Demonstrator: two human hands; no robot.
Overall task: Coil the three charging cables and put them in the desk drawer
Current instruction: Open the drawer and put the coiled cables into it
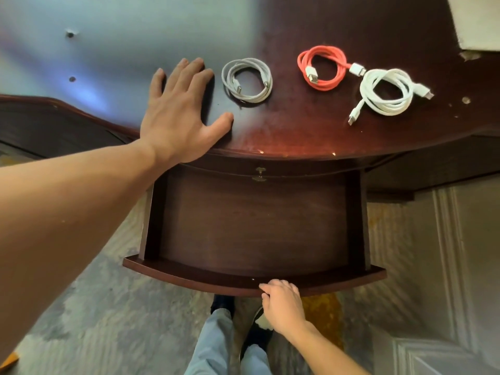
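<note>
Our left hand (178, 115) rests flat on dark wood tabletop (284, 131), fingers spread, holding nothing. Our right hand (281, 301) curls fingers over front edge of drawer (189, 274), pulled open. Three coiled cables lie on tabletop: grey cable (247, 79) just beside left hand, red cable (322, 66), white cable (387, 92).

Readable text: none in this view.
Labels or brands: none legible on the desk (297, 125), drawer (254, 282) or cables.
Numbers, signs: none.
</note>
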